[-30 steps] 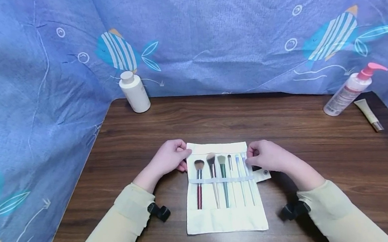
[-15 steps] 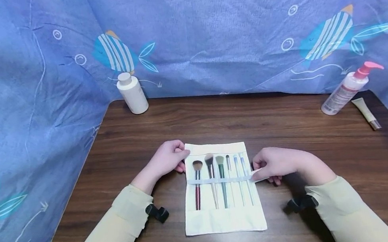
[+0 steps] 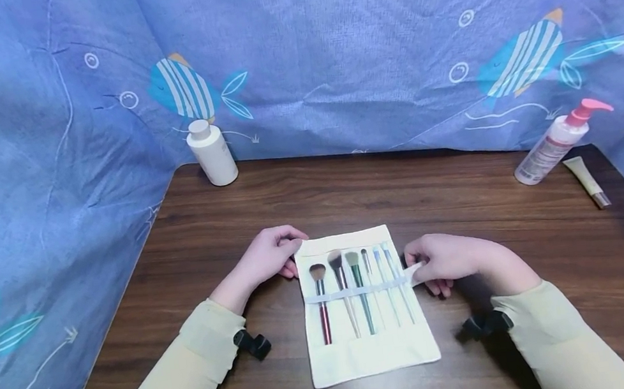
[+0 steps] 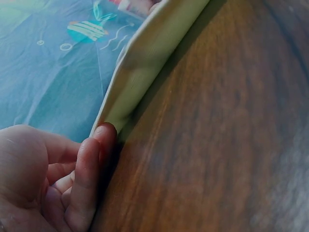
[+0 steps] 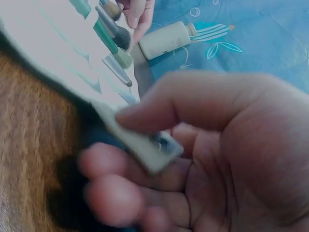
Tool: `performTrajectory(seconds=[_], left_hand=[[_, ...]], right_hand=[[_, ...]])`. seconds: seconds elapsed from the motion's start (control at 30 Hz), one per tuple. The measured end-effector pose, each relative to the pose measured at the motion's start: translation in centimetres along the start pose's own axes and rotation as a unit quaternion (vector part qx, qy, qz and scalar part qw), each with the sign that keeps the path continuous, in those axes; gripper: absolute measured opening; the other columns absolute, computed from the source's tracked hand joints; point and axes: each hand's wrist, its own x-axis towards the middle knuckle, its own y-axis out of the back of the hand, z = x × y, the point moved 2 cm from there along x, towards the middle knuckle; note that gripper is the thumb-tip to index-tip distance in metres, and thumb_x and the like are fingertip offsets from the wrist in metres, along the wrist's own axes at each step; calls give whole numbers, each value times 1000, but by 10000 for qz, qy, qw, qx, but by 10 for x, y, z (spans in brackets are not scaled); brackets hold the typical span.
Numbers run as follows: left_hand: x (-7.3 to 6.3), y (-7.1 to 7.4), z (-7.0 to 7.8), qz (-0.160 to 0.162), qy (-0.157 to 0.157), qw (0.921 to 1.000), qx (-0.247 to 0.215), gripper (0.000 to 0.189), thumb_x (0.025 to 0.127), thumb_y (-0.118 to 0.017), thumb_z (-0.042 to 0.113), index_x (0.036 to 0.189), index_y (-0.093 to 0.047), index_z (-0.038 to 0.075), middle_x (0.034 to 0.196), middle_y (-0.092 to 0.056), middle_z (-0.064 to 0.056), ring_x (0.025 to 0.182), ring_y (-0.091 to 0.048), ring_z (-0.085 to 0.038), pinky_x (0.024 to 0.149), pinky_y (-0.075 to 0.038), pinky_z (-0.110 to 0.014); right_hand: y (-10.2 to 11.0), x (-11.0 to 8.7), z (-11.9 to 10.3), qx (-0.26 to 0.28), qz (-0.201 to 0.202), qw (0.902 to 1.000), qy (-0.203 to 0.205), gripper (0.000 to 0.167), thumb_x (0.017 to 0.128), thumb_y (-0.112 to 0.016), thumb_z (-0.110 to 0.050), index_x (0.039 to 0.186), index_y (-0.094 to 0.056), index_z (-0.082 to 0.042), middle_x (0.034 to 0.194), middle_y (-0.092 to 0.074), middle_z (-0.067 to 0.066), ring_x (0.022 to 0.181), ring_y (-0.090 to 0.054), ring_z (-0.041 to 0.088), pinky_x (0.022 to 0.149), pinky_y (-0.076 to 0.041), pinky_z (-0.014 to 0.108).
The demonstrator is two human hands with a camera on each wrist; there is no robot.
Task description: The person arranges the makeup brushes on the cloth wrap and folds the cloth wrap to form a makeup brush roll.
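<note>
A white cloth brush roll (image 3: pixel 373 357) lies unfolded on the wooden table, turned slightly. Several makeup brushes sit in it under a pale elastic band (image 3: pixel 332 296), among them a red-handled brush (image 3: pixel 324 321) and a green-handled brush (image 3: pixel 365 307). At its far left corner, my left hand (image 3: pixel 266 255) pinches the cloth. The left wrist view shows the roll's edge (image 4: pixel 149 63) standing up from the wood. My right hand (image 3: pixel 446 256) holds the strap at the roll's right side; its tab (image 5: pixel 152 157) with a metal snap lies between thumb and fingers.
A white bottle (image 3: pixel 212 158) stands at the table's back left. Toward the back right are a pink-topped pump bottle (image 3: pixel 552 148) and a small cream tube (image 3: pixel 586 179). A blue fish-print curtain (image 3: pixel 308 60) hangs behind the table.
My right hand has moved from the roll's upper right edge down to the strap and taken hold of it. The roll has turned slightly, its near end swinging right. The left hand stays at its corner.
</note>
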Motion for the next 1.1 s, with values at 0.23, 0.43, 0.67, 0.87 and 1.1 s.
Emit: performTrajectory(seconds=[0.23, 0.43, 0.67, 0.87, 1.1], left_hand=[[-5, 0, 0, -215, -143, 9992, 310, 8, 97, -63, 9, 101, -67, 3, 74, -70, -6, 58, -66, -16, 56, -61, -30], [-28, -3, -1, -928, -317, 9924, 739, 4, 97, -65, 8, 97, -66, 4, 64, -64, -7, 50, -65, -19, 49, -56, -30], [-68, -24, 12, -1317, -877, 9647, 2108, 9, 92, -66, 9, 90, -66, 17, 63, -60, 10, 55, -58, -4, 57, -51, -24], [-94, -44, 24, -875, -1218, 9278, 3416, 16, 87, -62, 11, 87, -64, 26, 62, -52, 17, 60, -51, -1, 63, -46, -24], [-117, -61, 33, -798, -1233, 8923, 4268, 8, 87, -68, 19, 90, -62, 24, 64, -50, 17, 65, -52, -7, 60, -45, -32]], right_hand=[[10, 7, 6, -243, 1008, 9945, -126, 6, 92, -67, -10, 95, -62, -8, 60, -55, 2, 48, -52, 16, 45, -49, 33], [13, 18, 2, -389, 2096, 9762, -394, 8, 96, -67, -15, 94, -64, -8, 69, -59, 3, 58, -55, 18, 53, -47, 31], [19, 28, -23, -1219, 2564, 9585, -264, 8, 97, -64, -15, 97, -69, -8, 70, -60, -1, 63, -54, 15, 60, -43, 30], [23, 41, -42, -1301, 2609, 9566, 21, 9, 98, -63, -16, 95, -71, -12, 70, -63, -3, 65, -57, 14, 63, -45, 30], [22, 47, -44, -1500, 2875, 9460, -29, 17, 97, -64, -19, 108, -71, -9, 80, -67, 1, 72, -60, 18, 68, -49, 35]])
